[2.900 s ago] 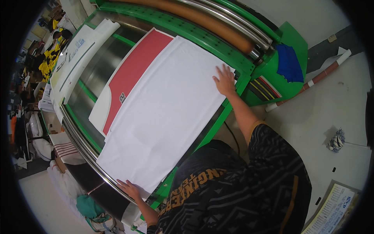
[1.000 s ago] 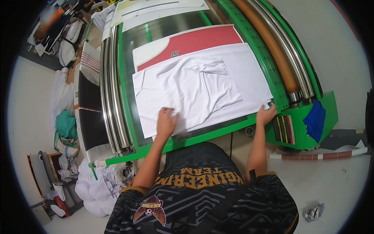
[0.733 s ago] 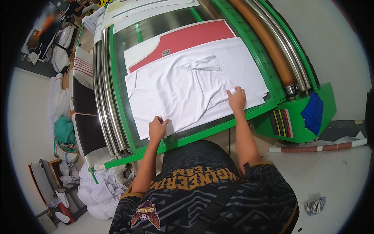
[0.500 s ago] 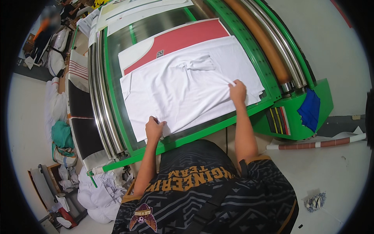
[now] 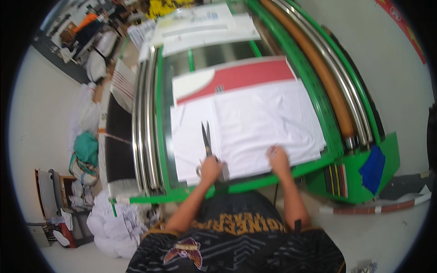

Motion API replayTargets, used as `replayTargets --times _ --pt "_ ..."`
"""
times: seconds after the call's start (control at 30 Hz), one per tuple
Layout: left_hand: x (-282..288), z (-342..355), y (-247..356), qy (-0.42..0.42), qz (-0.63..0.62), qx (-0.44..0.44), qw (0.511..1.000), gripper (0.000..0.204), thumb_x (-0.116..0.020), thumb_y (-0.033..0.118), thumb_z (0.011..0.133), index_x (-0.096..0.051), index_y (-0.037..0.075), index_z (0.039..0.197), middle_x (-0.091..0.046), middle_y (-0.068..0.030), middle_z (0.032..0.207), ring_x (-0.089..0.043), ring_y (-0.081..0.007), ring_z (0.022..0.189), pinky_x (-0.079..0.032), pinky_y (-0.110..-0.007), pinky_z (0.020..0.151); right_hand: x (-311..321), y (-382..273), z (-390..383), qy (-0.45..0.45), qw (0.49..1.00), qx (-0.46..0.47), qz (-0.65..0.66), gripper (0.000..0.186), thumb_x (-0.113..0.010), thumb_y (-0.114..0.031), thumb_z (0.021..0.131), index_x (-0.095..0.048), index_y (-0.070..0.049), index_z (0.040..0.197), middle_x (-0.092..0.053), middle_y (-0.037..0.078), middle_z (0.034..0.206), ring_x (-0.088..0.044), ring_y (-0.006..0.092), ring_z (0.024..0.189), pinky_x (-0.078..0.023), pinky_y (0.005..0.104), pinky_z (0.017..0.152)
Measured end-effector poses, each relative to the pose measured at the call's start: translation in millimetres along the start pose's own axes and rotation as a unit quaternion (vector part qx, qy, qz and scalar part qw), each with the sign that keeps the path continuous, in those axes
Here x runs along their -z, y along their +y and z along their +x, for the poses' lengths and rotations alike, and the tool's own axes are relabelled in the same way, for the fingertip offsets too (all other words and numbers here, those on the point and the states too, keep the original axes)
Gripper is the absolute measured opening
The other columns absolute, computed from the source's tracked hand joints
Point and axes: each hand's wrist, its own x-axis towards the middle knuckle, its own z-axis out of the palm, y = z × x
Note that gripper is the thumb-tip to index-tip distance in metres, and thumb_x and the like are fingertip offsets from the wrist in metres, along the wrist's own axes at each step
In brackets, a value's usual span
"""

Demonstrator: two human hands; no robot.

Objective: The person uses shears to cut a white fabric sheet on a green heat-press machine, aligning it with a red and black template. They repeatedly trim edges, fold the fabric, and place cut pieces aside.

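Note:
My left hand (image 5: 211,170) is closed around the handle end of a pair of black scissors (image 5: 206,138), with one handle loop showing beside it. The blades point away from me, slightly parted, over a flat white sheet (image 5: 189,141). To the right, my right hand (image 5: 278,158) has its fingers curled in on the near part of a white cloth (image 5: 255,123), which is mostly smooth with small wrinkles by the hand. Beyond the cloth shows a red and white printed sheet (image 5: 255,71).
The sheets lie on a machine bed with a green frame (image 5: 255,181). Metal rollers (image 5: 146,123) run along its left, a brown roller (image 5: 330,86) along its right. A blue cloth (image 5: 372,170) hangs at the near right corner. White fabric (image 5: 111,227) is heaped on the floor at left.
The white cloth has shifted right and lies flatter, baring the white sheet at left. The scissors have come into sight at my left hand. My view has tilted and shifted.

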Motion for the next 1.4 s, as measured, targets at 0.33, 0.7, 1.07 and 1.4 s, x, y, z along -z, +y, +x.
replayTargets --times 0.33,0.7,1.07,1.4 --pt "12.8 28.4 8.0 -0.198 -0.314 0.037 0.928 0.026 -0.08 0.028 0.094 -0.083 0.003 0.096 -0.081 -0.0109 0.096 -0.078 -0.0239 0.094 -0.061 -0.041 0.087 -65.0 -138.0 -74.7 -0.06 0.962 0.247 -0.101 0.04 -0.084 -0.031 0.089 -0.07 -0.006 0.117 -0.072 0.016 0.112 -0.073 0.0383 0.107 -0.057 0.0514 0.093" --pt "-1.2 124.6 65.8 -0.182 -0.581 0.127 0.783 0.032 -0.083 0.025 0.1 -0.066 0.005 0.119 -0.069 -0.007 0.106 -0.073 -0.0238 0.098 -0.061 -0.04 0.08 42.3 -131.5 -73.0 -0.038 0.94 0.33 -0.076 0.028 -0.064 -0.009 0.091 -0.077 -0.004 0.115 -0.071 0.019 0.106 -0.07 0.0456 0.095 -0.057 0.0551 0.086" --pt "62.1 174.1 178.0 -0.014 -0.674 0.093 0.732 0.012 -0.071 0.022 0.101 -0.068 0.012 0.107 -0.066 -0.0062 0.106 -0.067 -0.0236 0.102 -0.057 -0.056 0.093 125.6 -118.3 -78.8 0.185 0.921 0.334 0.073 0.03 -0.067 0.008 0.092 -0.08 0.0 0.118 -0.08 0.022 0.109 -0.076 0.041 0.101 -0.06 0.0473 0.092" --pt "270.1 -36.6 253.7 -0.244 -0.318 -0.481 0.78 0.03 -0.071 0.022 0.106 -0.072 -0.002 0.123 -0.064 -0.0168 0.148 -0.065 -0.0278 0.131 -0.052 -0.043 0.111 239.8 -248.2 -93.3 0.241 0.806 0.52 0.148 0.04 -0.072 0.015 0.075 -0.086 -0.008 0.106 -0.075 0.019 0.124 -0.072 0.0322 0.11 -0.057 0.0377 0.086"
